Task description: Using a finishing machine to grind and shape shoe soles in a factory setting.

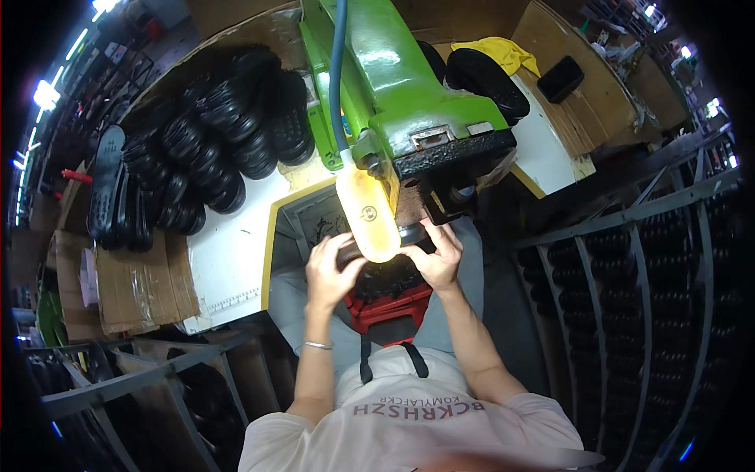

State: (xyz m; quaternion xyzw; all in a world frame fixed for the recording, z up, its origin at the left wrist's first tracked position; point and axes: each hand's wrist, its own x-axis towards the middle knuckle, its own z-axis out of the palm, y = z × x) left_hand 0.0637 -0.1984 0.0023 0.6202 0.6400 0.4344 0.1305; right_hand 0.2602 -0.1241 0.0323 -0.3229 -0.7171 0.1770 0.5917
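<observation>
My left hand (330, 270) and my right hand (437, 256) grip the two ends of a dark shoe sole (414, 234). They keep it level under the head of a green machine (417, 79). A bright, pale yellow oval lamp (368, 216) hangs in front and covers the middle of the sole. Thumbs lie on the near side, fingers on the far side. Just beyond the right hand sits the machine's dark working part (452, 197), with a brownish rough surface (410, 203) beside it. Whether the sole touches that surface is hidden.
Stacks of black soles (228, 118) crowd the white table (228, 267) at left. Right of the machine lie more black soles (487, 82), a yellow cloth (499, 53) and a black phone-like object (561, 79). Metal racks (641, 291) of soles flank me; a red stool (389, 313) is below.
</observation>
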